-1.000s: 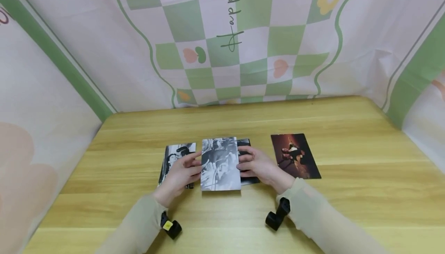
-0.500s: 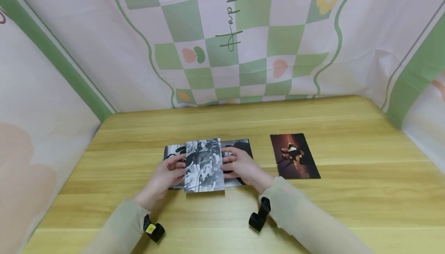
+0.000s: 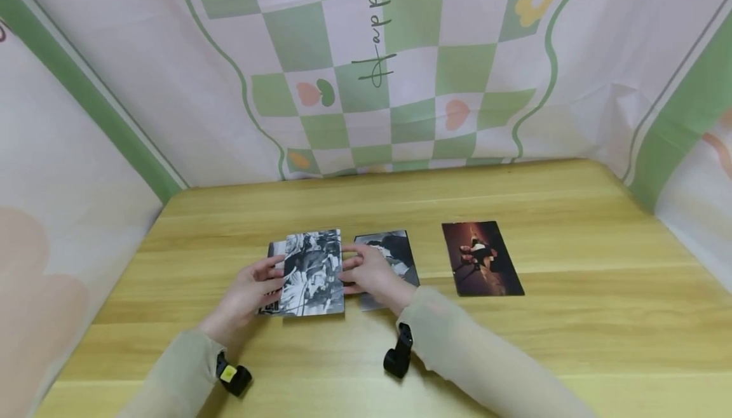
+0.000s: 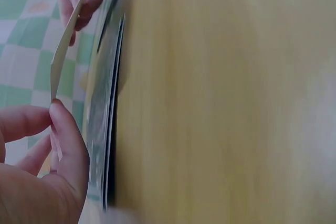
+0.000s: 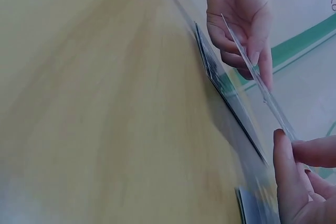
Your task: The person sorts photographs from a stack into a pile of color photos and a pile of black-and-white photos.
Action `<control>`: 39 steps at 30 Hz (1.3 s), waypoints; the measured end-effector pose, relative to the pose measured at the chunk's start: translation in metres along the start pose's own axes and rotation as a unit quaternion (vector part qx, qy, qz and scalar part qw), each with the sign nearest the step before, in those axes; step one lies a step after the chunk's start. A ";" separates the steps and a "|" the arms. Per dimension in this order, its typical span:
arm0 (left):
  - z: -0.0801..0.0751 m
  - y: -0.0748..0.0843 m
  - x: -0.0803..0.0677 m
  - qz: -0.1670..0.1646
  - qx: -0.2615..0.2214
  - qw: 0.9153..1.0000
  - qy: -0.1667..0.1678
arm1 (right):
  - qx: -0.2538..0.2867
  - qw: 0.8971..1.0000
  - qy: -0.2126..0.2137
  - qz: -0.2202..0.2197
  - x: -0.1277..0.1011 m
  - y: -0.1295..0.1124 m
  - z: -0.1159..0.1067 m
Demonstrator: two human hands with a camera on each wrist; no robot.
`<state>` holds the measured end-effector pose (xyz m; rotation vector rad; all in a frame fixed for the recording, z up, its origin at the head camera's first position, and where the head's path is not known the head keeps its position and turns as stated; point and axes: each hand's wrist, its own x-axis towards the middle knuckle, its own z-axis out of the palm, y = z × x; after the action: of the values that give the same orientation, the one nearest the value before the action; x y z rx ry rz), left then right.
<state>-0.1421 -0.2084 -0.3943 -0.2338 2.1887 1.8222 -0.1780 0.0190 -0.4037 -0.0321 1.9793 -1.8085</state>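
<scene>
A black-and-white photograph (image 3: 313, 272) is held between both hands just above the wooden counter (image 3: 572, 329). The left hand (image 3: 251, 291) pinches its left edge, thumb and fingers curled about the card; the right hand (image 3: 372, 273) pinches the right edge in like manner. In the left wrist view, the held photograph (image 4: 65, 51) is seen edge-on, raised clear of the prints beneath it, with the left thumb (image 4: 65, 135) set against its near corner. The right wrist view confirms the same: the card (image 5: 257, 77) is lifted at a slant, gripped at its far end by the left hand (image 5: 239, 19) and at its near end by the right hand (image 5: 299, 182).

Beneath the held photograph, a second black-and-white print (image 3: 273, 278) lies flat on the counter, for the most part covered; only its left margin is visible. Whether more than one print lies in that spot cannot be determined from the head view, though the left wrist view shows layered edges (image 4: 107, 129) there.

Just to the right of the right hand, a further black-and-white photograph (image 3: 394, 256) lies flat, partly covered by that hand. Well apart to the right, a dark reddish photograph (image 3: 481, 258) lies alone on the counter.

A checked green and pink backdrop (image 3: 400, 56) is hung behind and to both sides of the counter. Black wrist-mounted devices (image 3: 396, 357) are noted on both sleeves.
</scene>
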 end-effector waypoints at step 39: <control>-0.039 -0.010 0.008 -0.010 0.125 0.992 0.020 | -0.017 1.000 0.010 0.006 0.023 -0.007 0.042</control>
<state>-0.1513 -0.2478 -0.3995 -0.2395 2.4053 1.5241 -0.1862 -0.0286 -0.4060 -0.0119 2.0210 -1.7733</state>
